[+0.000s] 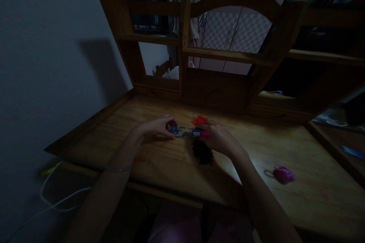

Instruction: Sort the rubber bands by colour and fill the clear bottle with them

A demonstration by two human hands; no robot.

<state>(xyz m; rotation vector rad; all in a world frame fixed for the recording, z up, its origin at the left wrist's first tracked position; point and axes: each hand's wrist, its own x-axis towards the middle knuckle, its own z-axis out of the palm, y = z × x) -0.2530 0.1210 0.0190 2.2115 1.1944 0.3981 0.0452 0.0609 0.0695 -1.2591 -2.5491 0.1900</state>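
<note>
On the wooden desk, a loose heap of small blue pieces (175, 130) lies between my two hands, some strung out to the right. My left hand (158, 126) rests at the heap's left side, its thumb and fingers apart and curved around the pieces. My right hand (219, 136) is closed at the right end of the blue pieces, by a small pink thing (205, 134) with a blue and whitish part beside it; its kind is unclear. A pile of small red pieces (199, 120) sits just beyond those fingers. Close below them is a black, fuzzy-edged pile (202, 152).
A shiny pink item with a loop (284, 174) lies to the right on the desk (159, 163). Wooden shelving (216, 55) rises along the back edge. A wall (57, 64) stands at the left, and a white cable (42, 193) hangs below the front left corner.
</note>
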